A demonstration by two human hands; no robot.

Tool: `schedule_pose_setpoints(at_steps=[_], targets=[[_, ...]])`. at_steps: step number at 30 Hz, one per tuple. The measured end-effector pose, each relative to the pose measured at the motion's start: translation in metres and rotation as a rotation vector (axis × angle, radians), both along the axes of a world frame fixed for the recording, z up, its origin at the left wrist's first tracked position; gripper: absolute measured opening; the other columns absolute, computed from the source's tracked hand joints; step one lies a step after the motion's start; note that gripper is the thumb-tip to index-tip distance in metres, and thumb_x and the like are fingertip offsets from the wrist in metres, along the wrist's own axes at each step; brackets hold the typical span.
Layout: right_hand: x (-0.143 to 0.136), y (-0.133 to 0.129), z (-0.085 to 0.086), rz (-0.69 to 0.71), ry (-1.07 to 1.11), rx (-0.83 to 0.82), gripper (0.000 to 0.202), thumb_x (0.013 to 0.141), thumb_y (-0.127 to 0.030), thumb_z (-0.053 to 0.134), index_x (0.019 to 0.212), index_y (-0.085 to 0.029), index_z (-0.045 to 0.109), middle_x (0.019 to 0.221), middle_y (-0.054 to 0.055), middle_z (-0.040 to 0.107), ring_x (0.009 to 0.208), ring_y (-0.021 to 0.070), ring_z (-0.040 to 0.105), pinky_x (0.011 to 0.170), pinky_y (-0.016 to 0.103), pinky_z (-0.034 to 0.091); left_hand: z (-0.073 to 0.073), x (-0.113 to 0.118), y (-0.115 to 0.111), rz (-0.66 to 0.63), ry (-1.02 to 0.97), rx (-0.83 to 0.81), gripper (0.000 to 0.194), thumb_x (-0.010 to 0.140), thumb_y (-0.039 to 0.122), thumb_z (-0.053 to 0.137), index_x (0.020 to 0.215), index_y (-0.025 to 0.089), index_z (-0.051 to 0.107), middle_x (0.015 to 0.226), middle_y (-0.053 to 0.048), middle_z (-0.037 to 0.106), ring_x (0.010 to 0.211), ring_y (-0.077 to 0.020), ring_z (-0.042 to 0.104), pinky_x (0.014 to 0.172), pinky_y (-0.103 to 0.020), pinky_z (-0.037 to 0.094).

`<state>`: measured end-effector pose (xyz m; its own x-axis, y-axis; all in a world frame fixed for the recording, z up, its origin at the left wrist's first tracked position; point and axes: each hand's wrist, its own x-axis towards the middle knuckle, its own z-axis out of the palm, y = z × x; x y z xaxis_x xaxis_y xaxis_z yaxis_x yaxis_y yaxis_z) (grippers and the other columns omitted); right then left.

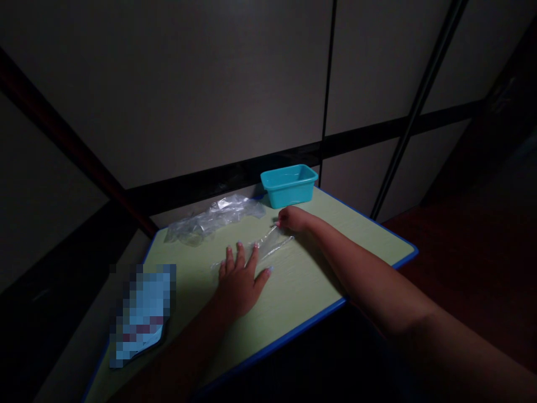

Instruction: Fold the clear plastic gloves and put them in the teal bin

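Observation:
A thin clear plastic bag (272,246) lies on the yellow-green table (302,280). My left hand (241,280) rests palm down with its fingers spread, the fingertips on the bag's near left part. At the bag's far right end, my right hand (291,218) is closed, pinching its edge between thumb and finger. A crumpled heap of clear plastic (216,218) lies behind my left hand, along the back of the table. Just beyond my right hand stands an open turquoise basket (291,187).
On the table's left side lies a blue object (145,313), blurred by pixelation, near the edge. Large grey panels with dark bands (235,84) rise right behind the table. The table has a blue rim (285,341).

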<state>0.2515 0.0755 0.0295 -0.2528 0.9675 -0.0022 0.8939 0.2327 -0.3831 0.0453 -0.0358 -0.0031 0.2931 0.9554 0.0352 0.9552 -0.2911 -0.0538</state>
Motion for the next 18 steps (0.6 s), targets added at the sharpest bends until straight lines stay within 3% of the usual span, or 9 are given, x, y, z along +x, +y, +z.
schedule_pose_setpoints(at_steps=[5,10,15,18], targets=[[-0.003,0.001,-0.003,0.031,-0.043,0.022,0.024,0.082,-0.029,0.055,0.089,-0.011,0.069,0.083,0.009,0.068,0.068,0.0127,0.053,0.056,0.021,0.032,0.008,0.001,0.0,0.069,-0.022,0.083,0.064,0.088,0.056,0.029,0.142,0.023,0.024,0.148,-0.018,0.019,0.135,-0.0388,0.011,0.1,-0.058,0.021],[-0.004,0.001,-0.005,0.035,-0.053,0.057,0.026,0.083,-0.031,0.053,0.091,-0.01,0.068,0.086,0.01,0.068,0.069,0.0141,0.054,0.056,0.022,0.032,0.012,-0.001,0.002,0.031,-0.036,0.134,0.06,0.089,0.053,0.03,0.14,0.023,0.03,0.148,-0.015,0.021,0.137,-0.0322,0.011,0.102,-0.057,0.017],[-0.005,0.0,-0.006,0.025,-0.084,0.074,0.024,0.084,-0.029,0.052,0.091,-0.012,0.067,0.088,0.01,0.068,0.071,0.0141,0.054,0.057,0.022,0.031,0.006,-0.017,0.02,-0.013,-0.131,0.094,0.048,0.09,0.048,0.033,0.134,0.03,0.04,0.145,-0.012,0.031,0.135,-0.031,0.021,0.101,-0.054,0.025],[-0.006,0.001,-0.008,0.03,0.001,0.064,0.029,0.085,-0.035,0.05,0.085,-0.011,0.067,0.081,0.009,0.067,0.066,0.013,0.052,0.055,0.022,0.031,0.003,-0.029,0.036,-0.028,-0.232,0.158,0.045,0.089,0.045,0.037,0.129,0.025,0.048,0.137,-0.013,0.043,0.129,-0.0303,0.033,0.1,-0.049,0.031]])
